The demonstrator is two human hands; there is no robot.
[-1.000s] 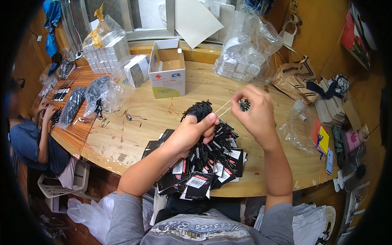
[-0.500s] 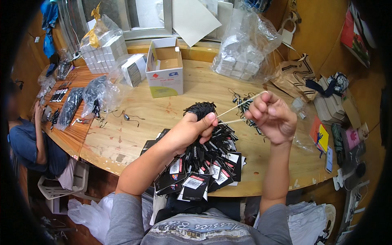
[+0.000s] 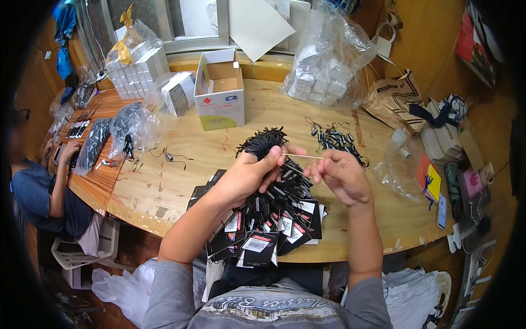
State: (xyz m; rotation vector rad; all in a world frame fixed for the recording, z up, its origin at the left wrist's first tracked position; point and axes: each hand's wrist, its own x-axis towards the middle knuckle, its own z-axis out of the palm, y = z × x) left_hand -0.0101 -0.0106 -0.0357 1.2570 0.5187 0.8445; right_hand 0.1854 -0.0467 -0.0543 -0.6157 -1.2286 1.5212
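Right-hand fingers (image 3: 320, 171) pinch one end of a thin pale cord (image 3: 303, 157), its other end under the left thumb. The left hand (image 3: 249, 175) grips a bunch of black tags (image 3: 263, 219), their black strings (image 3: 263, 141) tufting above the fist, over the round wooden desk (image 3: 263, 118). An open carton (image 3: 222, 90) stands farther back, loose black clips (image 3: 337, 140) right.

Both bare forearms are rising from the lower edge, converging above the near edge of the table. The left hand (image 3: 253, 174) is curling into a fist, thumb pressing across the top. The right hand (image 3: 341, 176) is sitting just beside it, its fingers (image 3: 316, 171) pinching together, pointing leftward, wrist bent slightly.
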